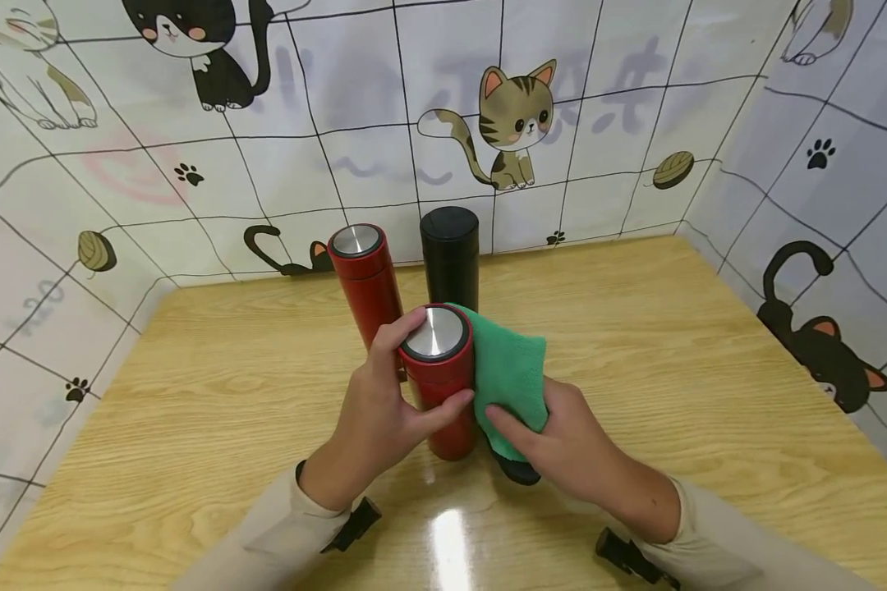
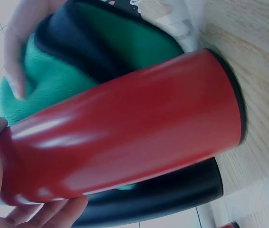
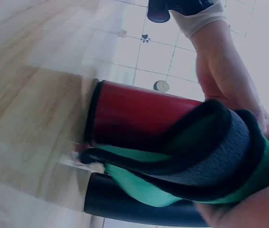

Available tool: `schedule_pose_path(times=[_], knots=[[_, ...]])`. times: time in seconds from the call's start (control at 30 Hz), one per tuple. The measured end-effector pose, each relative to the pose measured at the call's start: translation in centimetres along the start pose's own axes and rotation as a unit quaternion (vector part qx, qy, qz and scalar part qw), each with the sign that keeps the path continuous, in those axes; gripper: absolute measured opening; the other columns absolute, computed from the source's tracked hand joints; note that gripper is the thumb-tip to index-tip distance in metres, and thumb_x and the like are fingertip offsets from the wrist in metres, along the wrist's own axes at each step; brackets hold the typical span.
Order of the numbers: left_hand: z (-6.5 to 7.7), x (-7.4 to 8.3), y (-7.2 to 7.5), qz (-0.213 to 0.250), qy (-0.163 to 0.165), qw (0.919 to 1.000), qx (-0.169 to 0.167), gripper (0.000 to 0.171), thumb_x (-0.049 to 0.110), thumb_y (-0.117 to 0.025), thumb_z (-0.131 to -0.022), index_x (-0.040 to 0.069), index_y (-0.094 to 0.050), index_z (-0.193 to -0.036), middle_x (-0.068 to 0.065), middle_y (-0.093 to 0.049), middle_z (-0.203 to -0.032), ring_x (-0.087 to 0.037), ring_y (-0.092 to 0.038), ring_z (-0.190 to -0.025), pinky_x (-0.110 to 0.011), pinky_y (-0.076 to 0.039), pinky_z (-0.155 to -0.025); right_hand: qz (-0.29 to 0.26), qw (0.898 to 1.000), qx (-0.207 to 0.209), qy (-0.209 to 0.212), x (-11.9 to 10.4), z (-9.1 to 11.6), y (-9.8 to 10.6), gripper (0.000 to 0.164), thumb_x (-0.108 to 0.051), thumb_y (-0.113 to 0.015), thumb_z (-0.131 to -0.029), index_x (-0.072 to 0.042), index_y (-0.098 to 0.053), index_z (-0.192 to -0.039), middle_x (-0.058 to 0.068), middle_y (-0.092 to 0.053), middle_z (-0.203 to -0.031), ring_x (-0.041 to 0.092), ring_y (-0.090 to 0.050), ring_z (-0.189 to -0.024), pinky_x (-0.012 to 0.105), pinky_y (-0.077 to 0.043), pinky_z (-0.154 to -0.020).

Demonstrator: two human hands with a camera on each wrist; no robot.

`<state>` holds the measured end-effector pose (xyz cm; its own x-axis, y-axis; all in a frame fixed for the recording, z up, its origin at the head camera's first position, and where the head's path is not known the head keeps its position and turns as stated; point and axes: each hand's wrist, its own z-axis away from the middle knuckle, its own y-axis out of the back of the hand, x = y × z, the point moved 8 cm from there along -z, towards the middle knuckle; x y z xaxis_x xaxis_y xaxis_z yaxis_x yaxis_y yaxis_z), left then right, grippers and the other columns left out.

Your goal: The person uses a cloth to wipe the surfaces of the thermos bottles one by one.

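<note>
Beige sleeves (image 1: pixel 262 538), 2 of them, lie at the bottom edge, each with a black fitting (image 1: pixel 351 525) near the cuff. Beyond the left cuff, the left hand (image 1: pixel 377 410) is curled as wide as the front red bottle (image 1: pixel 443 390), which it grips near the top — thumb across the near side, 1 finger up at the rim of its silver-topped lid (image 1: pixel 434 332). Opposite, the right hand (image 1: pixel 572 443) is closed round a green cloth (image 1: pixel 510 373) with dark edging, its thumb over the fabric; the cloth touches the bottle's right side. Whether that bottle's base meets the wood-grain counter (image 1: pixel 214 427) I cannot tell. Farther back, 2 more bottles stand upright: a black bottle (image 1: pixel 451 267) and, to its left, the rear red bottle (image 1: pixel 369 287). Past them is white wall covering (image 1: pixel 362 90) — gridded, with cartoon cats.
</note>
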<state>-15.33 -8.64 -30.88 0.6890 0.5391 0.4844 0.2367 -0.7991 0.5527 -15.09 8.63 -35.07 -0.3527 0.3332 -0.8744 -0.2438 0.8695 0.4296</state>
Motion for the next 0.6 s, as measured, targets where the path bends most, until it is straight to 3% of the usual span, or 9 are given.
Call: schedule_pose_path(times=[0.13, 0.3, 0.43, 0.53, 0.6], knots=[[0.0, 0.1, -0.1, 0.003, 0.005, 1.0000, -0.001, 0.095, 0.022, -0.091, -0.072, 0.007, -0.031, -0.145, -0.011, -0.060, -0.131, -0.020, -0.067, -0.111, -0.032, -0.061, -0.082, 0.019, 0.999, -0.022, -0.029, 0.9, -0.2, -0.4, 0.030, -0.019, -0.063, -0.098, -0.004, -0.062, -0.124, 0.007, -0.072, -0.113, 0.013, -0.068, -0.098, 0.028, -0.058, -0.083], [0.1, 0.0, 0.0, -0.003, 0.007, 1.0000, -0.002, 0.096, 0.023, -0.090, -0.072, 0.007, -0.031, -0.145, -0.012, -0.061, -0.130, -0.020, -0.068, -0.107, -0.031, -0.061, -0.080, 0.018, 1.000, 0.014, 0.009, -0.2, 0.0, 0.5, 0.030, -0.012, -0.059, -0.100, -0.004, -0.061, -0.129, 0.008, -0.071, -0.119, 0.013, -0.068, -0.104, 0.029, -0.057, -0.087], [0.0, 0.0, -0.1, -0.004, 0.001, 1.0000, -0.008, 0.095, 0.025, -0.089, -0.073, 0.008, -0.031, -0.146, -0.011, -0.061, -0.130, -0.021, -0.067, -0.107, -0.032, -0.061, -0.080, 0.005, 0.996, 0.056, 0.069, -1.7, 0.4, 1.6, 0.030, -0.004, -0.058, -0.099, -0.003, -0.062, -0.128, 0.009, -0.072, -0.116, 0.007, -0.065, -0.101, 0.024, -0.056, -0.086], [-0.1, 0.1, -0.1, 0.005, -0.002, 0.9999, -0.016, 0.095, 0.024, -0.088, -0.073, 0.008, -0.031, -0.147, -0.011, -0.060, -0.131, -0.021, -0.066, -0.108, -0.032, -0.061, -0.079, -0.002, 0.994, 0.060, 0.090, -2.1, 0.6, 1.8, 0.031, 0.000, -0.056, -0.098, -0.001, -0.061, -0.129, 0.009, -0.071, -0.115, 0.006, -0.065, -0.100, 0.023, -0.055, -0.085], [-0.2, 0.0, 0.0, 0.018, 0.002, 0.9996, -0.020, 0.095, 0.022, -0.089, -0.073, 0.008, -0.031, -0.147, -0.011, -0.061, -0.130, -0.020, -0.067, -0.106, -0.031, -0.062, -0.077, -0.001, 0.996, 0.042, 0.076, -1.7, 0.4, 1.5, 0.032, -0.002, -0.055, -0.100, -0.002, -0.059, -0.131, 0.008, -0.070, -0.119, 0.007, -0.064, -0.103, 0.024, -0.055, -0.088]])
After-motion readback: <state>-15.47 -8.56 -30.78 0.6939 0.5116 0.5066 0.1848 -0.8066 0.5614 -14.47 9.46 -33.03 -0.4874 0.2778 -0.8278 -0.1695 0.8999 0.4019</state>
